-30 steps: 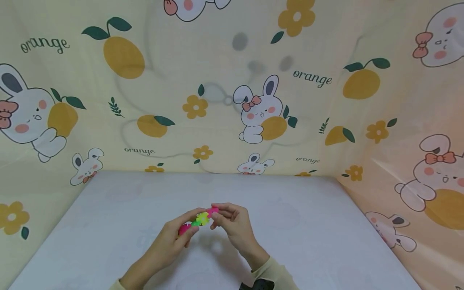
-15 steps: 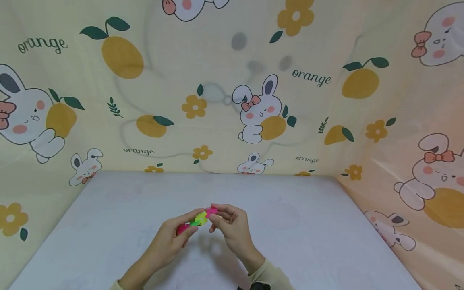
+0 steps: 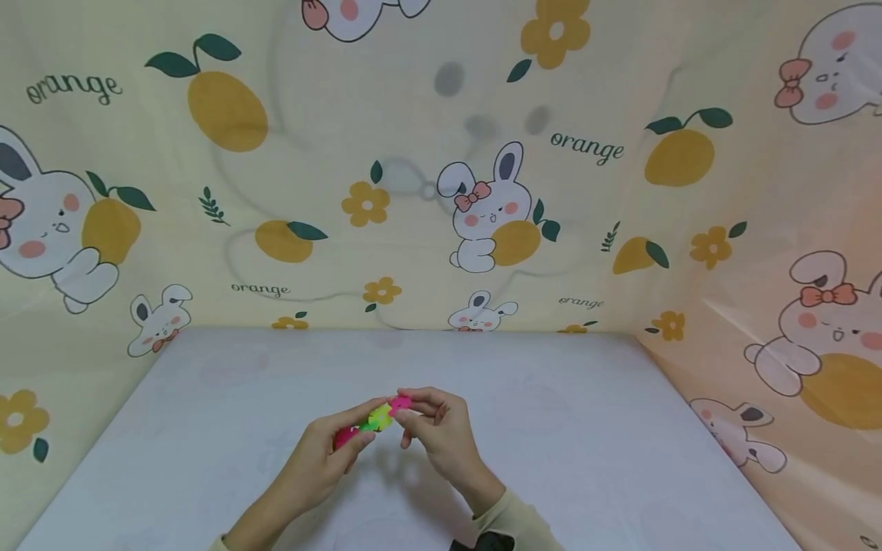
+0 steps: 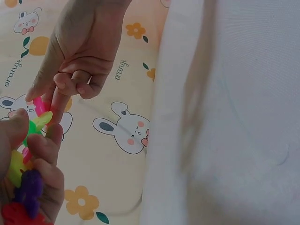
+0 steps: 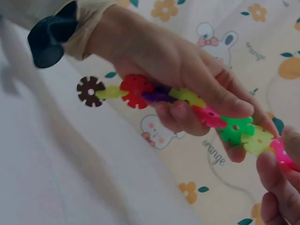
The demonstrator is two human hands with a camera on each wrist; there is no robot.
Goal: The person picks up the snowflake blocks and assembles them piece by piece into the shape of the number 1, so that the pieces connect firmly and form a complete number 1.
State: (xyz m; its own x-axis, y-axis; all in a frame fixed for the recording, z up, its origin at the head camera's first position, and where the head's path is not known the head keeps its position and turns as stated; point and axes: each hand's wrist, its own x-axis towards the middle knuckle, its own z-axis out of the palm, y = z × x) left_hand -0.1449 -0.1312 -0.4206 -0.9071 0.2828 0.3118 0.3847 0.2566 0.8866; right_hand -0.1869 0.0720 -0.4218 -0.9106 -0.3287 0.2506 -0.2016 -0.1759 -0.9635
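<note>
A chain of notched plastic snowflake discs (image 5: pixel 236 130), slotted into each other, is held above the white table between both hands. My left hand (image 3: pixel 320 459) grips it, thumb on one side and fingers on the other. Past that palm, in the right wrist view, trail a purple disc, a red disc (image 5: pixel 136 91), a yellow one and a dark brown end disc (image 5: pixel 91 92). At the other end, my right hand (image 3: pixel 444 436) pinches a pink disc (image 3: pixel 400 405), which meets a yellow disc (image 3: pixel 380 418). Fingers partly hide the pink disc in the right wrist view.
The white table (image 3: pixel 586 444) spreads under both hands. A cream cloth (image 3: pixel 386 115) printed with rabbits, oranges and flowers stands behind it and along both sides. A dark device (image 3: pixel 485 542) sits at the right sleeve's cuff.
The hands and chain have shifted only slightly left in the head view, along with the background. Both grips look the same.
</note>
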